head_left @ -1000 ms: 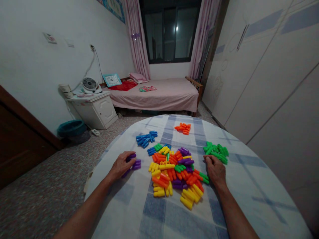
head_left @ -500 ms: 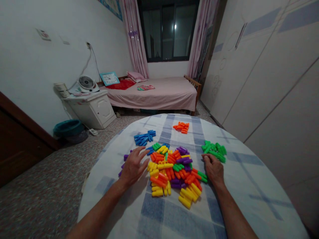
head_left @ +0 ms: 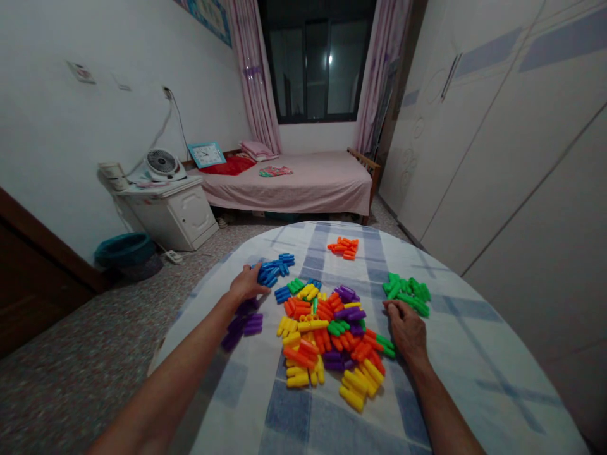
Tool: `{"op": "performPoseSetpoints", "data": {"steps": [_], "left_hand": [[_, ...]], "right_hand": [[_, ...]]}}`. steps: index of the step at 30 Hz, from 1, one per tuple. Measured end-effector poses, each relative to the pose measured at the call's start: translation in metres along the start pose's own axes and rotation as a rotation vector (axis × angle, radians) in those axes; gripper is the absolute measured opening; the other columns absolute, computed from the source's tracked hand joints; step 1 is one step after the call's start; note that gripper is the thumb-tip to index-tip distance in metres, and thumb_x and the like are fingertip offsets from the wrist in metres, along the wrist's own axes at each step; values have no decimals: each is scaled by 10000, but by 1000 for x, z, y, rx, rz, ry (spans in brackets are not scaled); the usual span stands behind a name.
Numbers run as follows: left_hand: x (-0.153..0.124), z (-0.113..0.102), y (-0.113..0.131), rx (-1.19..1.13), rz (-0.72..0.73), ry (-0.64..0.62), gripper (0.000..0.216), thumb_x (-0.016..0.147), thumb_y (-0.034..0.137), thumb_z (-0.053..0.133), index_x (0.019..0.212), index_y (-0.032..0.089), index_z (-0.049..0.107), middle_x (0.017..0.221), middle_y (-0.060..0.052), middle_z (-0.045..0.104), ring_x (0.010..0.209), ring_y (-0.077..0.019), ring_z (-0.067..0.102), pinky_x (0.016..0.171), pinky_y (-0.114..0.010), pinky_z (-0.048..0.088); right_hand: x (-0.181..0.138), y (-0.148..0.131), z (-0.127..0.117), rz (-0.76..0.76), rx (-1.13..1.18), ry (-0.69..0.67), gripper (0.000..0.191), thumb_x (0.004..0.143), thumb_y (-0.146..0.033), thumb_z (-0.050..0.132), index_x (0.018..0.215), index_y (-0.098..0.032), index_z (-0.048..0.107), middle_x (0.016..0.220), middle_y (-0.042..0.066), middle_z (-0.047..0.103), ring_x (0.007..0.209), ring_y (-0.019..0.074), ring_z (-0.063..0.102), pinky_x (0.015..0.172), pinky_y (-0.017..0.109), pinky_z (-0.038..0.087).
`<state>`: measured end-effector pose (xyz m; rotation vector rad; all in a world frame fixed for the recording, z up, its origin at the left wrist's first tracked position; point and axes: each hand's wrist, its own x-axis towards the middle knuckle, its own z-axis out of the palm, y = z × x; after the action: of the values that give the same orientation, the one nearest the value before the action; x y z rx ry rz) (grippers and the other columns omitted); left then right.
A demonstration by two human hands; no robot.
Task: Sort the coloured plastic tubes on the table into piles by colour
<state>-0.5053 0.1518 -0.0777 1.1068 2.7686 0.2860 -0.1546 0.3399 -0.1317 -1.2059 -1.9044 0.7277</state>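
My left hand (head_left: 247, 283): part-open at left end of blue pile (head_left: 272, 273); cannot tell grip. Pile's long axis slants rightward, away from me; left hand nearer. My right hand (head_left: 406, 328): fingers curled, contents hidden, just beside green pile (head_left: 412, 292)

Home bedroom: pink-covered bed (head_left: 313, 180), curtains (head_left: 253, 76), tall wardrobe (head_left: 484, 145).

Left hand (head_left: 246, 284) at blue pieces (head_left: 272, 272), right hand (head_left: 408, 328) curled
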Motion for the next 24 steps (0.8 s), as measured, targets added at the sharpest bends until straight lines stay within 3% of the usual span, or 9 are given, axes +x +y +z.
{"op": "performPoseSetpoints", "data": {"steps": [4,12,16,18,21,24], "left_hand": [[18,9,12,-18,-2,22,767,646,421,707,1325,201,427,1236,-122,521,1040,-264,588,850,-290,443],[40,15,37,-67,44,68,706,685,396,692,1305,188,425,1224,-114,512,1089,-244,559,883,-267,427],[17,13,37,-44,65,249,570,800,344,577,1321,167,425,1316,-162,437,1131,-265,542,909,-323,436],[-3,14,35,-57,142,350,463,834,303,531,1275,169,483,1264,-146,484,1083,-250,569,903,-339,452],[-34,23,36,-174,287,355,347,858,308,503,1171,171,567,1128,-109,570,971,-215,608,878,-347,481],[-57,42,41,-302,395,314,339,878,356,475,1133,170,600,1151,-112,583,1069,-226,573,956,-381,452]], "right_hand": [[0,-2,-1,15,5,-3,374,791,-413,398,856,-186,687,859,72,704,797,212,642,749,314,458],[0,0,-1,18,14,-4,378,797,-425,409,874,-181,688,865,75,706,807,218,645,748,318,459],[-1,0,0,8,9,6,368,796,-409,409,869,-186,693,857,72,706,800,219,644,738,321,456],[0,1,0,3,11,11,364,794,-405,409,858,-187,694,842,69,706,791,218,643,734,323,455],[0,3,2,-5,13,18,357,795,-398,411,848,-186,693,838,71,708,788,216,644,737,323,454],[1,5,3,-11,19,19,350,797,-388,413,853,-184,692,845,71,709,795,217,645,739,323,452]]}}
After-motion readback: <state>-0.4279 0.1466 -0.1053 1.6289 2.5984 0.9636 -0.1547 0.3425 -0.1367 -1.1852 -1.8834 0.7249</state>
